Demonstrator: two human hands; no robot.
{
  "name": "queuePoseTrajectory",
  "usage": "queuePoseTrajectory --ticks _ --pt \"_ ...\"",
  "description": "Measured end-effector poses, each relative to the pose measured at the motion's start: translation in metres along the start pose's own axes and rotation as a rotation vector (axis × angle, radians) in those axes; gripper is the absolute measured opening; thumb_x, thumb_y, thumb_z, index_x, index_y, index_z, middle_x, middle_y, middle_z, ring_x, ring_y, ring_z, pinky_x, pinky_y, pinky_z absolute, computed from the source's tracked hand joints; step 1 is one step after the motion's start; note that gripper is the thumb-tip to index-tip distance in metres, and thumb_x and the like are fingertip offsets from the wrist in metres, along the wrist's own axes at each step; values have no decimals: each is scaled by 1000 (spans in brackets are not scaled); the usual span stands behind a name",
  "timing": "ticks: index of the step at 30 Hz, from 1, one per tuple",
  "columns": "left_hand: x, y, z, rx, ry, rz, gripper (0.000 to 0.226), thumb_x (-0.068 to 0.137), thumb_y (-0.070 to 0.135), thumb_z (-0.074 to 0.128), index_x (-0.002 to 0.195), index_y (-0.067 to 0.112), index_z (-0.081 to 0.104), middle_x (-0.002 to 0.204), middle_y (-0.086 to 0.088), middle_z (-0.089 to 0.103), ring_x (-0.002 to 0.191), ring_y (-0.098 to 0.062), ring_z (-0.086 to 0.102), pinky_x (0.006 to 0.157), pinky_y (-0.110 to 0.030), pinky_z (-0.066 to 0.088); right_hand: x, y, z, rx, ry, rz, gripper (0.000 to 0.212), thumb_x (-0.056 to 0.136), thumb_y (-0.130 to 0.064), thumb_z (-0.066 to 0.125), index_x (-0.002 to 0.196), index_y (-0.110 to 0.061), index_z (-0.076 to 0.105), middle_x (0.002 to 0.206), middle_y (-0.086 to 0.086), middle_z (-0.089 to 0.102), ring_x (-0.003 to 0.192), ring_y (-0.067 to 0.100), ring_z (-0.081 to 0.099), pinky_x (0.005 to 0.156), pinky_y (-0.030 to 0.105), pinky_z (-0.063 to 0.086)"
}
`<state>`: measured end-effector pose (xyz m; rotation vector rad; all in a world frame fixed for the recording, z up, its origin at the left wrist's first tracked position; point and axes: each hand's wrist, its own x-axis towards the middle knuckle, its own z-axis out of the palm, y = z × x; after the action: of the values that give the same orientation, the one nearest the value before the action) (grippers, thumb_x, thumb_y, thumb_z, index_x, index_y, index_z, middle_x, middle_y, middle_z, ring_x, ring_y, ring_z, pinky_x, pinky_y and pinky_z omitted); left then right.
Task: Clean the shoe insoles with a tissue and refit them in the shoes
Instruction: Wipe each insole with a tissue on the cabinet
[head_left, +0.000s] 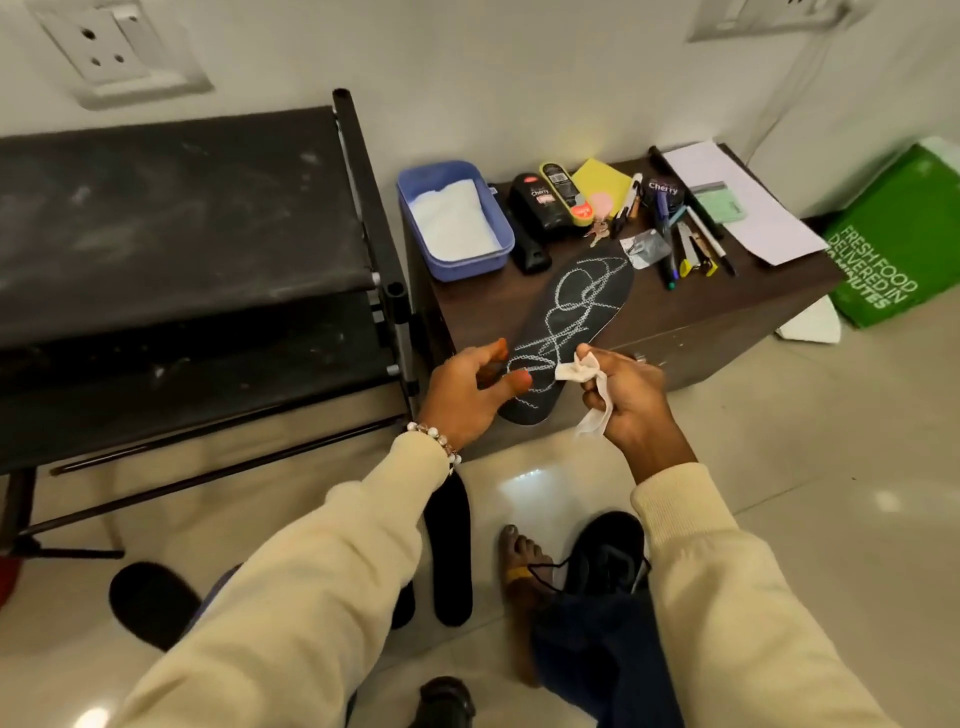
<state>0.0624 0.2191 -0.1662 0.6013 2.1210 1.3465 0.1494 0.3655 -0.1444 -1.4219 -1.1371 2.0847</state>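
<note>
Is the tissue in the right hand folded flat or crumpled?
Crumpled. The right hand pinches the tissue into a bunched wad at the fingertips, and a loose tail hangs below the fist beside the insole.

A dark insole (569, 322) (white squiggle stitching) lies on the counter's (727, 306) edge; crumpled tissue (737, 387); black shoe (608, 558) on floor.
</note>
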Motion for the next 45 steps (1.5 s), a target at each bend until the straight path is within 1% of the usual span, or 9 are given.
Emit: queuePoseTrajectory --ticks 3,10,17,22,31,34,37,39,45 --pt "5 3 7 243 -37 16 101 63 59 76 145 14 39 135 -6 50 125 -25 42 108 -32 32 16 5 8 -19 51 3 12 81 -1 68 70 -1 63 38 -1 48 29 5 37 32 13 29" --pt "24 0 15 479 -16 -9 118 68 42 82 154 18 5 143 -8 37 133 -32 25 111 -36 22 40 13 18 -151 96 -33 12 81 -2 68 70 -1 62 57 7 54 31 5 45 34 14 34" --pt "38 -13 1 547 89 52 117 67 37 84 153 15 8 143 -3 43 128 -29 32 108 -34 26 48 4 13 -191 85 -158 22 82 -17 72 66 -3 64 67 10 66 60 20 63 58 29 51" --pt "38 -14 -6 617 60 55 114 64 44 84 152 18 16 145 -5 32 129 -29 27 108 -32 26 37 -2 18 -46 -196 -210 8 80 -2 70 87 -1 68 93 17 69 87 25 67 82 31 56" --pt "30 -21 -11 485 128 -37 91 60 33 89 137 14 43 130 -8 37 117 -26 48 98 -32 42 26 7 33 -583 -498 -537 22 79 6 68 98 -5 68 91 3 70 81 8 66 80 24 55" --pt "31 -24 -10 455 165 -30 80 63 35 87 130 15 49 125 -8 42 112 -26 51 90 -29 43 28 18 37 -903 -576 -721 25 79 -1 70 102 -10 71 100 2 70 92 12 65 88 24 51" --pt "32 -23 -9 439 175 -21 74 67 32 85 129 13 50 126 -10 43 111 -26 52 88 -26 42 30 29 43 -1191 -631 -942 24 79 -3 69 101 -12 74 103 5 67 95 17 62 84 17 43" --pt "32 -23 -9 444 167 -28 76 66 31 85 130 13 49 126 -10 43 110 -27 52 87 -26 42 31 33 46 -1315 -672 -1050 21 80 -2 64 96 -8 75 101 9 66 93 26 63 81 22 42" --pt "33 -25 -10 431 176 -41 78 59 37 88 124 15 52 122 -9 44 106 -25 53 86 -28 45 40 26 42 -1456 -531 -1174 23 69 7 63 84 -4 76 89 15 68 82 39 63 73 38 49"
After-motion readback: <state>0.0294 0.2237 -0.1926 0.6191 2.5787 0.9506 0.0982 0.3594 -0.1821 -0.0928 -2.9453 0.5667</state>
